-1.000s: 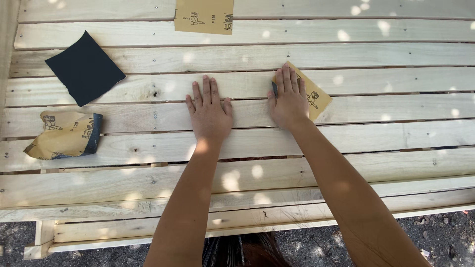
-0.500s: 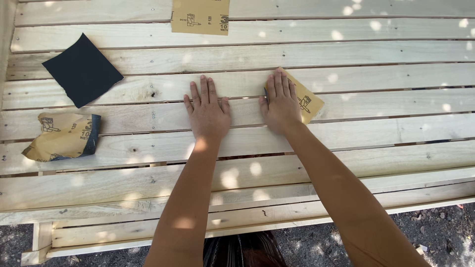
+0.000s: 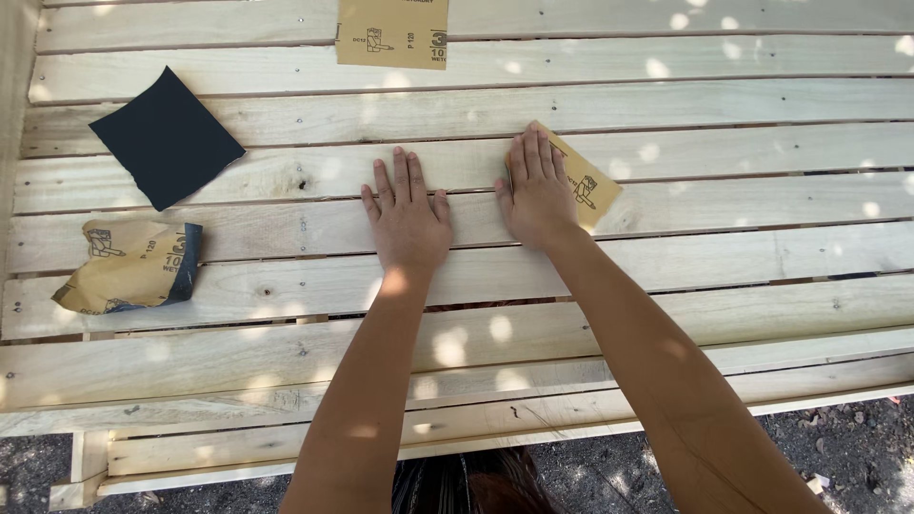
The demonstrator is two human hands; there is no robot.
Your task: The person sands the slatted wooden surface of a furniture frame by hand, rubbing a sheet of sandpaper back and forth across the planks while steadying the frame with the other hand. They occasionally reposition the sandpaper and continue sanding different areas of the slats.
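My left hand [image 3: 409,219] lies flat, palm down and fingers spread, on a pale wooden slat surface [image 3: 724,152]. It holds nothing. Just to its right, my right hand [image 3: 536,190] presses flat on a tan sheet of sandpaper [image 3: 588,183], whose corner sticks out from under the fingers and palm. Both forearms reach in from the bottom of the view.
A dark square sheet of sandpaper [image 3: 167,136] lies at the upper left. Below it sits a crumpled tan and dark sandpaper piece [image 3: 129,266]. Another tan sheet [image 3: 392,33] lies at the top edge. Dark gravel ground [image 3: 857,447] shows past the near edge.
My right hand has slid the tan sandpaper slightly left and back along the slat. My left hand stays flat in the same spot.
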